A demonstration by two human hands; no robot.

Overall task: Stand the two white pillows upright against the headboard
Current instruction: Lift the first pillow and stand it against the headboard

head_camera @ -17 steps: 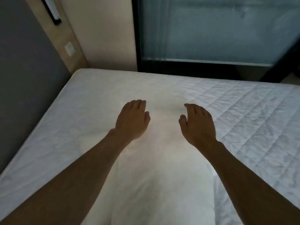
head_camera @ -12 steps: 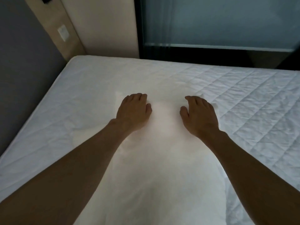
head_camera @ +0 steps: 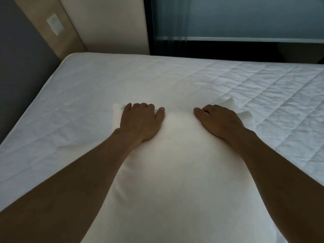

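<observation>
A white pillow (head_camera: pixel 178 172) lies flat on the bed right in front of me, its long side running away from me. My left hand (head_camera: pixel 142 121) and my right hand (head_camera: pixel 219 120) rest on its far end, fingers curled over the edge and thumbs on top. Two white corners stick out beside my right hand, and a second white fabric edge (head_camera: pixel 64 148) shows under my left forearm; it may be another pillow underneath. The grey padded headboard (head_camera: pixel 21 67) stands along the left side of the bed, apart from the pillow.
The white quilted mattress (head_camera: pixel 105 81) spreads to the left, ahead and to the right. Beyond its far edge stand a beige wall and a dark-framed glass door (head_camera: pixel 245 23). A wall switch (head_camera: pixel 55 24) sits on the wood panel above the headboard.
Both hands have slid forward along the pillow to its far end, and the fingers have curled down over the edge. The pillow's far corners now show.
</observation>
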